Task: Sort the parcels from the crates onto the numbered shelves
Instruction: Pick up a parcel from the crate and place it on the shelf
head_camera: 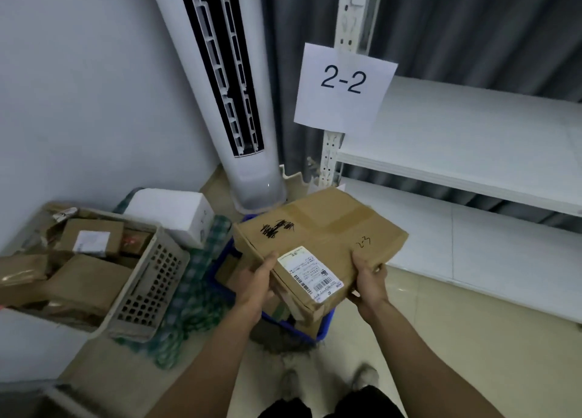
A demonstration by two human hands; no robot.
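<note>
A flat brown cardboard parcel [321, 238] is held in mid-air above a blue crate [324, 324]. It carries a white shipping label, black scribbles and a handwritten "2-3". My left hand [256, 280] grips its near left edge, thumb on top. My right hand [370, 276] grips the near right corner, thumb on top. A beige perforated crate [148, 285] at the left holds several brown parcels. To the right stands a white shelf unit [456, 153] with a paper sign "2-2" [343, 87] on its post.
A tall white tower air conditioner [226, 102] stands in the corner behind the crates. A white box [173, 213] sits beside the beige crate on green checked cloth [195, 298]. A lower shelf board [472, 244] lies near the tiled floor.
</note>
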